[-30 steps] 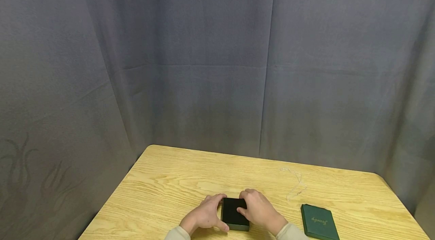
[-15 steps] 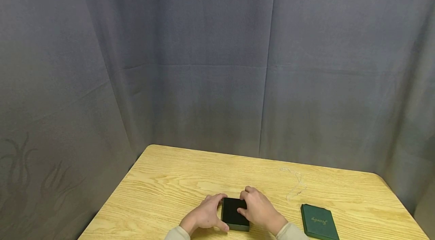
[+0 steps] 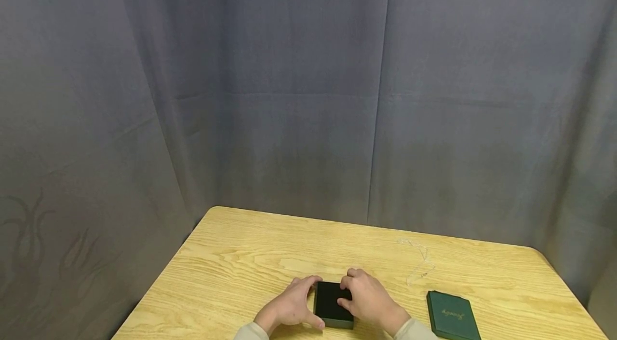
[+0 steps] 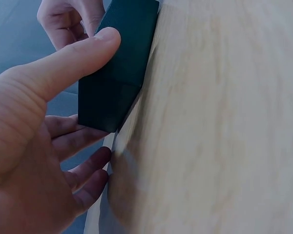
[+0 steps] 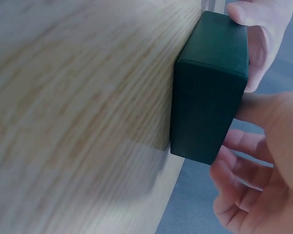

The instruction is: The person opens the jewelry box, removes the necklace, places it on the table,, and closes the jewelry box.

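A small green jewelry box [image 3: 332,308] with a black inside sits on the table near its front edge, its top uncovered. My left hand [image 3: 292,302] holds it from the left, thumb on the near side [image 4: 100,105] and fingers at the far left corner. From the right, my right hand [image 3: 368,297] bends over the box; its thumb lies on the black surface and its fingers curl at the far right edge. Whether these fingertips reach inside the box is hidden. In the right wrist view, the box's green side [image 5: 205,109] shows beside the right hand's curled fingers [image 5: 244,161].
To the right lies a flat green lid [image 3: 453,314] with gold lettering, upside down to me. Behind it, a thin pale necklace [image 3: 424,259] is spread loosely on the wooden table [image 3: 250,243]. A grey curtain [image 3: 299,115] hangs behind the table.
The right hand's fingers have shifted very slightly at the box's far right edge. The left hand, the box, the lid and the necklace stay in place.
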{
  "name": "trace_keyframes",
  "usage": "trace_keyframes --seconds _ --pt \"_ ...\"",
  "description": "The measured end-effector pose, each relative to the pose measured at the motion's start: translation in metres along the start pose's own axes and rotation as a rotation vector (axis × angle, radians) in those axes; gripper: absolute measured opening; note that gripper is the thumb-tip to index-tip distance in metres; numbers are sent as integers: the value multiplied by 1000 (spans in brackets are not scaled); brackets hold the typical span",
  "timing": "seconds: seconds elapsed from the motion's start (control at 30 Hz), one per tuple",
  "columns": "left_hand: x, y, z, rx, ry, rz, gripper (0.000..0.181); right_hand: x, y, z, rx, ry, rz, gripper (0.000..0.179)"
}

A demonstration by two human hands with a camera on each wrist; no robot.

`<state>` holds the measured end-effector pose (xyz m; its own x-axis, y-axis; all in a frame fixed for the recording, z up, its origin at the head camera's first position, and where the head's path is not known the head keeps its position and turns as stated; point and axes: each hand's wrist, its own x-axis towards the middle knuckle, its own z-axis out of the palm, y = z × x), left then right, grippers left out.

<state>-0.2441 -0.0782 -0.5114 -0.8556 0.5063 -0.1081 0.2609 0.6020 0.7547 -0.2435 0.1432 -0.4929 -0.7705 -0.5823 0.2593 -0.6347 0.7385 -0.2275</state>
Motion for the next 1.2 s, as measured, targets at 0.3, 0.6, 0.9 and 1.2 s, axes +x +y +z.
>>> trace_keyframes --seconds 0.3,0.6,0.9,1.2 --pt "1 -2 0 10 5 -5 89 -2 2 1 29 -53 -35 18" --pt "1 -1 0 -6 0 -16 90 -4 0 -2 32 -117 -42 23" --pt "1 1 0 10 7 -16 90 -6 0 -3 24 -133 -63 31" --pt "0 3 0 2 8 -19 90 -5 -2 -1 -9 -125 -53 35"
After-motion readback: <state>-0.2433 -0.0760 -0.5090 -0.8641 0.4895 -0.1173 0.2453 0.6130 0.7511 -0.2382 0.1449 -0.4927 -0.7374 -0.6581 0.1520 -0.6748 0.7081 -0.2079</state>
